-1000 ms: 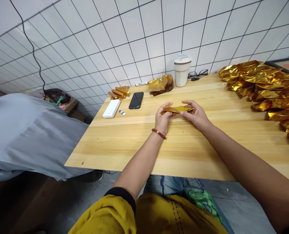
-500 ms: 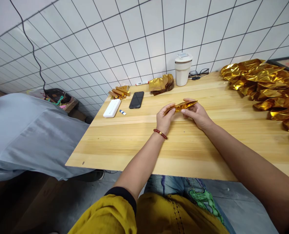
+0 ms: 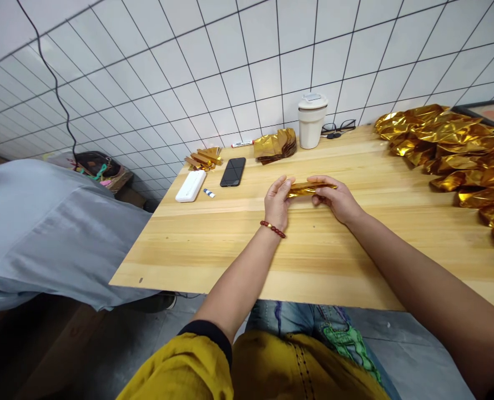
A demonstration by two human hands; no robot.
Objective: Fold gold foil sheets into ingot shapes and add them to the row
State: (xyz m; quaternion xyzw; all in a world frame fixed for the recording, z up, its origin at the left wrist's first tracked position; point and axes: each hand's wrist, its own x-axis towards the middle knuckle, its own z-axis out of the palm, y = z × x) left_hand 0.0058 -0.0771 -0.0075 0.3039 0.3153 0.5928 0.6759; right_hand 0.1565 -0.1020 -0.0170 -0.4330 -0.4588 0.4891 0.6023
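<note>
A narrow piece of shiny gold foil paper (image 3: 303,189) is stretched level between my two hands, just above the wooden table. My left hand (image 3: 277,201), with a dark red bead bracelet (image 3: 272,228) at the wrist, pinches its left end between thumb and fingers. Around the right part of the foil, the fingers and thumb of my right hand (image 3: 335,199) are closed. Behind my hands lies a stack of gold foil sheets (image 3: 275,145). On the right spreads a row of puffed, folded gold foil pieces (image 3: 450,158).
A white lidded cup (image 3: 311,122) stands by the tiled wall, with glasses (image 3: 342,126) beside it. Left of my hands lie a black phone (image 3: 232,172), a white box-like device (image 3: 191,186), a small blue-and-white item (image 3: 209,193), foil strips (image 3: 204,159) and a marker (image 3: 242,144). Grey cloth (image 3: 64,222) hangs at left.
The foil has turned from tilted to level, its broad shiny side now facing me. My left thumb has moved up, and my right fingers have come over the top of the foil.
</note>
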